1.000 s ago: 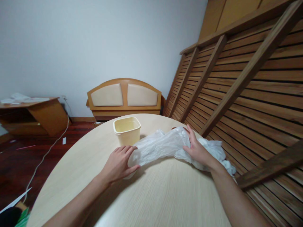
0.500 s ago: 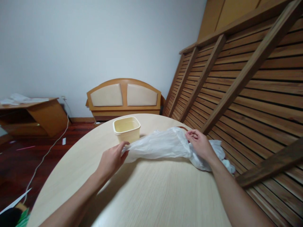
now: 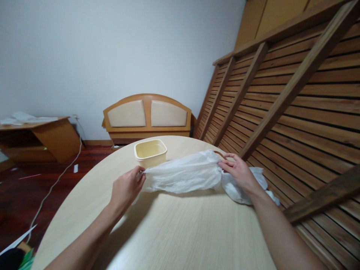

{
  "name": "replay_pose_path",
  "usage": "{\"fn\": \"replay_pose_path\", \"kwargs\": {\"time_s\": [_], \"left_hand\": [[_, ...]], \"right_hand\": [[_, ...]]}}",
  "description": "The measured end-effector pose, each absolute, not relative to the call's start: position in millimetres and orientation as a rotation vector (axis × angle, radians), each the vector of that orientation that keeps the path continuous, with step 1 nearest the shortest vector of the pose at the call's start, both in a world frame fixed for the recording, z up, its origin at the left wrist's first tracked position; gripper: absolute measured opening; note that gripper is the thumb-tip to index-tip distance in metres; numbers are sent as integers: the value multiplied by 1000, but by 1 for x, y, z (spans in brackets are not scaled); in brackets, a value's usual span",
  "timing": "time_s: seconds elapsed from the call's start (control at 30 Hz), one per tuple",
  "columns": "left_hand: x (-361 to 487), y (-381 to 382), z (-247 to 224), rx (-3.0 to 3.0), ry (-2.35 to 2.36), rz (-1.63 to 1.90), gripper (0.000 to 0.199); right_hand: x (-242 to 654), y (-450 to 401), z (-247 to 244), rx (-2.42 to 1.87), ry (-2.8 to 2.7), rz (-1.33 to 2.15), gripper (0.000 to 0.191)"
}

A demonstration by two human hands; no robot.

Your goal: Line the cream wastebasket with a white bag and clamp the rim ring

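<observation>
A thin white plastic bag [image 3: 182,172] is stretched sideways between my two hands, low over the round table. My left hand [image 3: 128,187] pinches its gathered left end. At the other end, the fingers of my right hand [image 3: 237,170] are closed on the bag's bunched edge. More crumpled white plastic [image 3: 234,193] lies beneath and to the right of that hand. Behind the bag, a pale yellow plastic tub [image 3: 150,153] stands upright with its open top showing. A thin brown curved thing [image 3: 219,153] peeks out beside my right fingertips; its kind is unclear.
The pale round wooden table [image 3: 180,232] fills the foreground. A slatted wooden frame [image 3: 281,112] leans along the right. Beyond the table stands a headboard [image 3: 147,114]. At the left, a low desk [image 3: 56,138] bears white sheets, and a cable [image 3: 53,187] crosses the floor.
My left hand has shifted a little left, pulling the bag's end with it and drawing the plastic straighter. My right hand has moved slightly left, its fingers closing more on the bag.
</observation>
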State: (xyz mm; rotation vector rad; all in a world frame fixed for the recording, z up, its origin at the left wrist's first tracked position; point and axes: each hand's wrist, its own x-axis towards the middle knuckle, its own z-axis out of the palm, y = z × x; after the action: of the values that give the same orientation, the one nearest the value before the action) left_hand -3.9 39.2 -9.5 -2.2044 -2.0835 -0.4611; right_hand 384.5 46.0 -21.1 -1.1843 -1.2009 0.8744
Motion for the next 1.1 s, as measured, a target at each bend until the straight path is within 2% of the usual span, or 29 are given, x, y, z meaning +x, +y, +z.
{"fn": "replay_pose_path", "kwargs": {"time_s": [0.13,0.23,0.37,0.43,0.53,0.67,0.73,0.87,0.93,1.1], "left_hand": [[-6,42,-15,-2178,-2057,-467,23],[-8,43,-23,-2155,-1936,-616,22],[-2,39,-27,-2148,-1399,-1001,20],[6,34,-29,-2224,-1140,-1057,13],[15,28,-36,-2528,-880,-896,12],[18,33,-51,-2697,-920,-631,35],[14,40,-57,-2698,-999,-576,36],[6,50,-58,-2631,-1115,-559,19],[3,51,-56,-2570,-1152,-610,19],[-1,50,-49,-2439,-1243,-761,23]], "right_hand": [[382,42,-14,-1004,-1071,983,61],[378,39,-12,-951,-1051,1026,63],[370,39,-14,-949,-1025,1095,67],[368,41,-17,-961,-1027,1130,66],[366,44,-22,-993,-1056,1113,47],[366,47,-25,-1083,-1086,1024,26],[366,45,-24,-1086,-1111,1058,33],[365,40,-22,-1012,-1349,1078,71],[366,41,-25,-1017,-1435,993,80],[375,56,-40,-1136,-1378,707,61]]}}
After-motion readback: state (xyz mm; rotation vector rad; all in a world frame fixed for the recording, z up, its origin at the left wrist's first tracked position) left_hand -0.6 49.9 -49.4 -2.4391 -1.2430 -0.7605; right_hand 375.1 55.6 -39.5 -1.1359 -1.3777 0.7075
